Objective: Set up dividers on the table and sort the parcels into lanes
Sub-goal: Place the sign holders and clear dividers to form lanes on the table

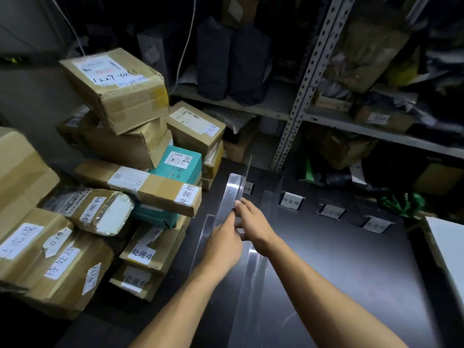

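While both hands (241, 229) grip, divider (232, 194) points away

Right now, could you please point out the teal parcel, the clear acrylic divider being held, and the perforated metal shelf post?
teal parcel (184, 172): head view, top face.
clear acrylic divider (232, 192): head view, upper edge.
perforated metal shelf post (305, 84): head view, mid-length.

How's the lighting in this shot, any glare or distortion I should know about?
Head view: dim overall, the shelves nearly lost in shadow; the parcels at left are best lit. Glare streaks the clear acrylic divider held by both hands, left and right. Wide-angle bending tilts the shelf upright.
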